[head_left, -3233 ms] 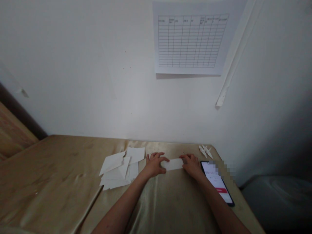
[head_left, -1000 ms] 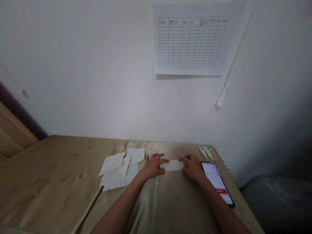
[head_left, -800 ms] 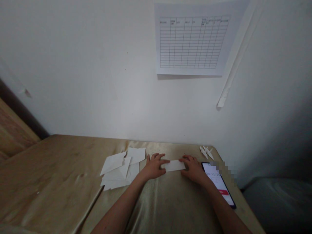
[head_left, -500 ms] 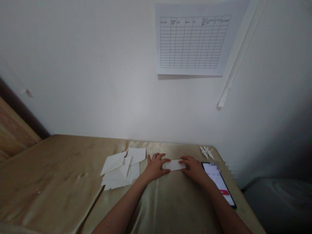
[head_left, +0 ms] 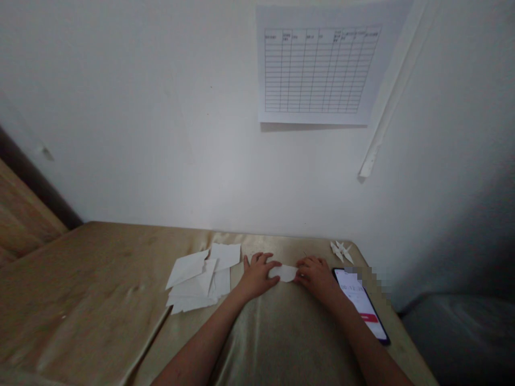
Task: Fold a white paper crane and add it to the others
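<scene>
The right hand (head_left: 316, 276) holds the right end of a small white paper slip (head_left: 288, 273) in a narrow grip, its thumb and fingertips drawn in close together at that end. At the slip's left end, the left hand (head_left: 256, 276) keeps a wider grip: forefinger at the far edge and thumb at the near edge, with white paper showing in the gap between them, and the other fingers fanned out over the bench (head_left: 100, 279). The slip lies between the two hands on the bench, its near right corner slanted rather than square; whether that corner is folded is too small to tell. Just beyond the left hand, to its left, is a loose pile of white paper sheets (head_left: 197, 279), overlapping at different angles, some with ragged edges. Past the right hand, near the bench's far right corner, lie pointed folded paper figures (head_left: 341, 251), close together. Nearer, beside the right forearm, a smartphone (head_left: 361, 308) lies face up, its lit screen showing blurred digits and a red bar. A shiny tan cloth covers the bench. Behind it rises a white wall (head_left: 161, 134), bearing a printed table sheet (head_left: 316, 69).
</scene>
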`<state>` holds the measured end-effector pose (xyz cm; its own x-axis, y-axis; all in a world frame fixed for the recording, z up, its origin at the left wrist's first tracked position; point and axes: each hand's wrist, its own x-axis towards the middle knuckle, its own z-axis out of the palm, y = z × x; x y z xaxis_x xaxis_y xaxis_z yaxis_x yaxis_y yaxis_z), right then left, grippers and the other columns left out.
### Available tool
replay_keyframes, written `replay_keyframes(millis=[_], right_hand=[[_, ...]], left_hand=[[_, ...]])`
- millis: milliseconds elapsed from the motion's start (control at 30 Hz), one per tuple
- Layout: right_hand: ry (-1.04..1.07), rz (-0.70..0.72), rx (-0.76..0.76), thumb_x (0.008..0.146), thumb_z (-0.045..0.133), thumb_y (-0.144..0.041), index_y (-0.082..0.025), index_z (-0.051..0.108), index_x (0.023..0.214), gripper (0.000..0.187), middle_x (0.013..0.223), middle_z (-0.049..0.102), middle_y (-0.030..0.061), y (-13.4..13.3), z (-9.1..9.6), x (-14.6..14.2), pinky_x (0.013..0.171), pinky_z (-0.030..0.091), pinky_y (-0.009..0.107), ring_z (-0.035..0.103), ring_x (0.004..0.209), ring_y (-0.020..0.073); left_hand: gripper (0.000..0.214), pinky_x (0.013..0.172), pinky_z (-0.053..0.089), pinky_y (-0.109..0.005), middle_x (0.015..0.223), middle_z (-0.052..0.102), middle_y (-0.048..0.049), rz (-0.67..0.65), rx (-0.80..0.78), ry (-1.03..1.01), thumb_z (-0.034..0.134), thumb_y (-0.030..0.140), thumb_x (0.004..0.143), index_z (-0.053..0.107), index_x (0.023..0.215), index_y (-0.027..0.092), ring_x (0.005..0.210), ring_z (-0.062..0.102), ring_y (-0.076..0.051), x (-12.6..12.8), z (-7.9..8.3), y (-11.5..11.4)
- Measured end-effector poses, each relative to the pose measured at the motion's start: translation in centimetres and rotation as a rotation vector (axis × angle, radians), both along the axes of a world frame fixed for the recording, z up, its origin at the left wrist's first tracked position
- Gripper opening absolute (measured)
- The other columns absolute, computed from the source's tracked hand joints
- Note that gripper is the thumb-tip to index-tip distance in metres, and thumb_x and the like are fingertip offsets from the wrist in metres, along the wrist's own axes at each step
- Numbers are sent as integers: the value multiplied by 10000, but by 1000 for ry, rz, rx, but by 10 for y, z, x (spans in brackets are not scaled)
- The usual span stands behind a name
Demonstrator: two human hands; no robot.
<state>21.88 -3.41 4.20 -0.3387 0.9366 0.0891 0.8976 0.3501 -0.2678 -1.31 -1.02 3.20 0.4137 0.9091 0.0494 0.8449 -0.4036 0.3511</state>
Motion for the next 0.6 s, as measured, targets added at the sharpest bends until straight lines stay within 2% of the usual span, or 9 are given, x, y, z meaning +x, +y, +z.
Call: replay_keyframes(millis=[133, 300, 600], right_hand=[[66, 42, -22, 918, 606, -319, -240, 720, 952, 143, 1146, 689, 44, -1, -3, -6, 1017, 323, 378, 553, 1163, 207], [124, 28, -33, 937, 554, -274, -247, 714, 987, 170, 1117, 698, 20, -3, -1, -7, 1021, 317, 348, 581, 1120, 179], [155, -76, -64, 942, 536, -296, -243, 738, 965, 210, 1062, 688, 36, 1, -5, -1, 986, 336, 343, 556, 1113, 209]], left_hand=[[494, 1132, 90, -744, 1508, 460, -25, 7, -16, 8, 727, 505, 787, 612, 1258, 404, 1429, 310, -362, 4, 4, -3], [525, 1134, 83, -747, 1493, 473, -36, 35, -13, -8, 761, 511, 743, 616, 1232, 389, 1427, 321, -359, 8, 5, -4], [548, 1129, 69, -760, 1481, 467, -48, 43, 2, -23, 769, 536, 705, 601, 1198, 365, 1429, 313, -361, 10, 0, -5]])
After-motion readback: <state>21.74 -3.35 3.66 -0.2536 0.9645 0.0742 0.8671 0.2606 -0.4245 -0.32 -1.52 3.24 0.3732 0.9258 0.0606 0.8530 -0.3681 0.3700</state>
